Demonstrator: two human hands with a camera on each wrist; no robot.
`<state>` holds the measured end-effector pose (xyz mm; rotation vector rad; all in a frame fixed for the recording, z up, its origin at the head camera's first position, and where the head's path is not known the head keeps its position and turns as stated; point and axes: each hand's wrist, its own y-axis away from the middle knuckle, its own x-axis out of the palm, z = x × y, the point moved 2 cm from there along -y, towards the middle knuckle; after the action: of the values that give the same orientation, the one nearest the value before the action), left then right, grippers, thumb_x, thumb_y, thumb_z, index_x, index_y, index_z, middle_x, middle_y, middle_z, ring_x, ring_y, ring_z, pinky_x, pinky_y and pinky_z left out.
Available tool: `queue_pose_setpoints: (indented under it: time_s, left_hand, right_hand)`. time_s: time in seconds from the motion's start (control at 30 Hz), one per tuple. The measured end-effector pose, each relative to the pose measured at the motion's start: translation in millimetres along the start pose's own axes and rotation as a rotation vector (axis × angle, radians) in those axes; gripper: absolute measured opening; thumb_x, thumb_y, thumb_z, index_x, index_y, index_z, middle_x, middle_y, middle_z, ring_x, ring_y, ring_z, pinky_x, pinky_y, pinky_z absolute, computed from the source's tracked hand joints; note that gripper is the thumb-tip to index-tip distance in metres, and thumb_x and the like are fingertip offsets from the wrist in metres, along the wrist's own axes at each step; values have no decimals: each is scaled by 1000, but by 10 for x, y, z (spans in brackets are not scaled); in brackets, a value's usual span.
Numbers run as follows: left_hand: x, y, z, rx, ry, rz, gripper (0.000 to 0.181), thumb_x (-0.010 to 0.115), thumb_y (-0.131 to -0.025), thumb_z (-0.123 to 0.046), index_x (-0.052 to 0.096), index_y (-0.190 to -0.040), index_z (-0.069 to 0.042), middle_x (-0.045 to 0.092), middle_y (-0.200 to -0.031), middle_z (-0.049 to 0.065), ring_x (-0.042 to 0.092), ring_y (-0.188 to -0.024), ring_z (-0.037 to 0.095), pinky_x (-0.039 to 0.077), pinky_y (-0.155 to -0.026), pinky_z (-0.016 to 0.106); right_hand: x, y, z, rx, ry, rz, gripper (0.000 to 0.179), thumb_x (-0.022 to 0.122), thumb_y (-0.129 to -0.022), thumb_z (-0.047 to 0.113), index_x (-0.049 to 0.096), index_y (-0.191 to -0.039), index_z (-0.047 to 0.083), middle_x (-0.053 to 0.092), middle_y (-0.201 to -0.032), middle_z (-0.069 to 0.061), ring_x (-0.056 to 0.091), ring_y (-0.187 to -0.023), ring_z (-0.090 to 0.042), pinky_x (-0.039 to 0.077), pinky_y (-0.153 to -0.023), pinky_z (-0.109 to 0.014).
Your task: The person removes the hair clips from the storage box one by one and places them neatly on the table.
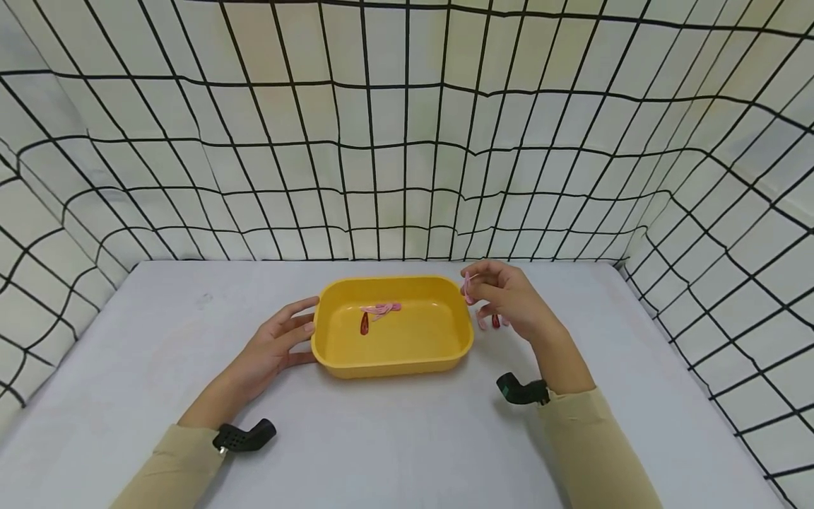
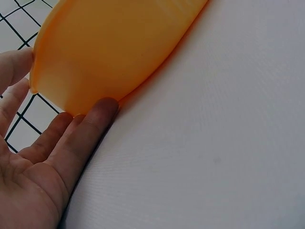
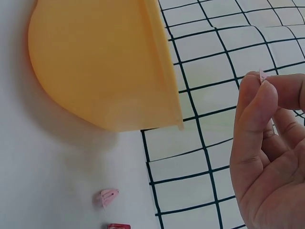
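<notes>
A yellow tray (image 1: pixel 420 343) stands on the white table, holding a small bunch of pink hair clips (image 1: pixel 383 309) and a dark red hair clip (image 1: pixel 364 324). Against its left end rests my left hand (image 1: pixel 270 350), the extended fingers (image 2: pixel 81 138) touching the outer wall. My right hand (image 1: pixel 511 300) pinches a pink hair clip (image 1: pixel 468 290) between thumb and fingertips, just off the tray's right rim; only a sliver of it shows in the right wrist view. Below that hand, pink clips (image 3: pixel 109 196) and a red clip (image 3: pixel 118 226) lie on the table, partly covered in the head view.
Black-lined white netting or grid cloth (image 1: pixel 407 162) rises behind the table and along both sides. White tabletop (image 1: pixel 407 438) stretches in front of the tray. A black wrist device (image 1: pixel 244 436) sits on the left forearm, another (image 1: pixel 521 389) on the right.
</notes>
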<state>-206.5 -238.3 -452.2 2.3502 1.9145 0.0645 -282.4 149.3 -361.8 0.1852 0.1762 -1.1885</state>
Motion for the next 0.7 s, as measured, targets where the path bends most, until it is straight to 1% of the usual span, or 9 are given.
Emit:
queue_pose_setpoints:
  time_s: [0.1,0.23,0.43,0.7]
  left_hand:
    - [-2,2,14,0,3,2,59,58,-102,-35,33,-154,-24,36,-155,16,61,-117,17,58,-91,40]
    - [2,9,24,-5,-1,0,60,58,-102,-35,33,-155,-24,36,-155,16,62,-116,19,58,-91,39]
    - [9,14,19,-7,-3,-8,60,58,-102,-35,33,-155,-25,36,-156,16,61,-117,19,58,-91,39]
    - [11,16,-1,-8,-7,-12,61,59,-101,-37,32,-155,-25,35,-156,16,61,-117,18,58,-91,39]
  right_hand:
    - [-50,6,-17,0,-5,-14,23,59,-99,8,59,-121,7,64,-102,-14,61,-89,-28,60,-66,-31]
    - [-125,18,-33,1,-1,-30,25,59,-99,9,58,-123,7,64,-104,-15,61,-86,-21,58,-65,-27]
    - [-247,16,-61,-16,7,-52,25,58,-99,10,58,-124,6,65,-103,-9,62,-87,-19,59,-67,-29]
    - [-388,19,-94,-13,0,-98,22,59,-99,12,57,-121,6,65,-103,-6,62,-86,-18,57,-66,-25]
